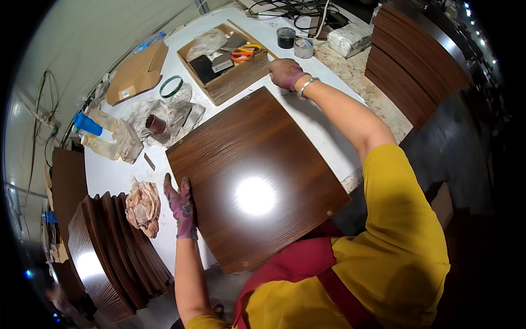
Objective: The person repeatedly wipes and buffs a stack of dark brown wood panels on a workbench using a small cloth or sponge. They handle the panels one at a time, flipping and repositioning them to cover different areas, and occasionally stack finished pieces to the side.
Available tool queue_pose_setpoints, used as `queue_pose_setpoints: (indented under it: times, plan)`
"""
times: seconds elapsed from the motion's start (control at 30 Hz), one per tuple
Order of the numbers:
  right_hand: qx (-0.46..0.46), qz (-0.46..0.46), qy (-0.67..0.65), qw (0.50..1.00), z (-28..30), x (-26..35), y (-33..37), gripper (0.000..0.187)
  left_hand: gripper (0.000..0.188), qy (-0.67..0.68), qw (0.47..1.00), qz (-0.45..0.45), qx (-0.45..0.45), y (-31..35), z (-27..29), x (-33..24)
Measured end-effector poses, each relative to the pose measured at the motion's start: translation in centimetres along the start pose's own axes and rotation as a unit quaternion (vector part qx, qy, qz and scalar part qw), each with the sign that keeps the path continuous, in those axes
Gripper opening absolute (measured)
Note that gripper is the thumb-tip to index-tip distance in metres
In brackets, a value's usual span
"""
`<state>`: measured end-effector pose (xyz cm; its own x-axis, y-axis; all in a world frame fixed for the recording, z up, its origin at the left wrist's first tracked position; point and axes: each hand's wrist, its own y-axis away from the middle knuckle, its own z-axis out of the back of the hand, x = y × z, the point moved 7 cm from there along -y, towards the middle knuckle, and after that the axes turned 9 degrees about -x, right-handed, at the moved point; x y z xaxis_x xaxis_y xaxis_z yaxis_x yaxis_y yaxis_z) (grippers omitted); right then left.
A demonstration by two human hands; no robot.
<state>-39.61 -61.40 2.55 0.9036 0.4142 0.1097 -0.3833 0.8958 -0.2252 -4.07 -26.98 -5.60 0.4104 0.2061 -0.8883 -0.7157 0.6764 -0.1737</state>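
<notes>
A square dark brown wood-grain panel (235,164) lies turned at an angle before me, with small round fittings near its corners and a bright reflection on its face. My left hand (182,211), in a stained purple glove, rests at the panel's left edge, its fingers stretched and apart. Beyond the panel's far corner, my right hand (286,74) is curled closed beside a long thin wooden stick (252,39). What its fingers hold, if anything, is hidden. Next to it stands an open cardboard box (235,85) with orange-handled scissors (245,53) inside.
Stacks of brown panels stand at the left (118,252) and far right (411,60). On the white table (104,175) are a crumpled cloth (143,207), bottles (101,147), a roll of green tape (171,86), a dark jar (285,37), a flat cardboard box (137,74) and tangled cables (307,13).
</notes>
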Motion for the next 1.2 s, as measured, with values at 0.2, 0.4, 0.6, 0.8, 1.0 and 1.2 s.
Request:
queue_pose_setpoints:
  times: [0.2,0.4,0.6,0.8,1.0,1.2]
  plan:
    - [-0.083,-0.114,-0.335,0.931,0.4,-1.7,4.1,0.046,0.062,-0.288,0.854,-0.427,0.075,7.2,-4.7,-16.3]
    - [-0.049,-0.096,-0.41,0.906,-0.5,0.4,6.3,0.032,0.049,-0.348,0.846,-0.364,0.175,9.5,-7.6,-16.1]
    - [-0.095,-0.087,-0.377,0.917,2.0,0.3,7.3,0.026,0.049,-0.346,0.845,-0.371,0.166,9.5,-7.9,-15.9]
    - [-0.006,-0.087,-0.389,0.917,3.0,0.2,11.7,0.025,0.047,-0.348,0.843,-0.376,0.162,9.9,-8.0,-16.1]
    - [0.028,-0.084,-0.384,0.919,6.0,0.1,20.5,0.025,0.047,-0.362,0.841,-0.372,0.151,9.4,-7.9,-15.2]
    - [0.031,-0.129,-0.391,0.911,8.2,-0.4,30.0,0.026,0.046,-0.346,0.835,-0.402,0.146,9.5,-7.9,-15.5]
